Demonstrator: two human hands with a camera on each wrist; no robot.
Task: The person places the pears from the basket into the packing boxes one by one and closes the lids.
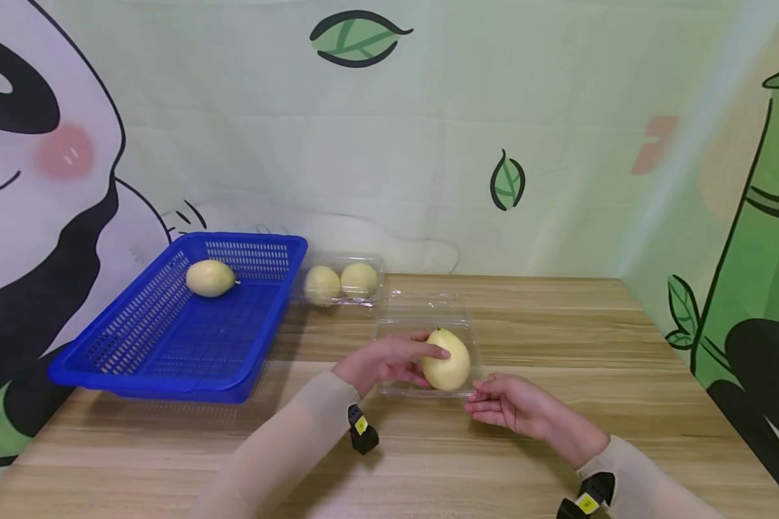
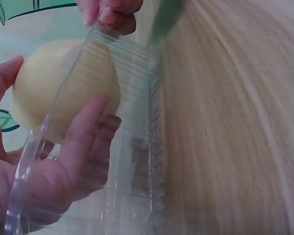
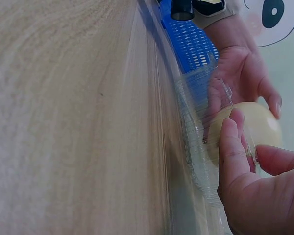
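Note:
A pale yellow pear (image 1: 451, 367) is held in my left hand (image 1: 392, 358), thumb on one side and fingers on the other. It sits over an opened clear plastic clamshell box (image 1: 396, 315) on the table. In the left wrist view the fingers are seen through the box's clear wall, inside it with the pear (image 2: 44, 83). At the box's near right corner, my right hand (image 1: 519, 409) pinches the rim between thumb and fingers; the right wrist view shows this grip (image 3: 235, 147) up close.
To the left stands a blue plastic basket (image 1: 253, 364) with one pear (image 1: 209, 278) in it. Beside its far end is another clear box (image 1: 376, 292) holding two pears (image 1: 359, 279). A printed cloth backdrop (image 1: 428, 144) hangs behind the wooden table (image 1: 558, 324).

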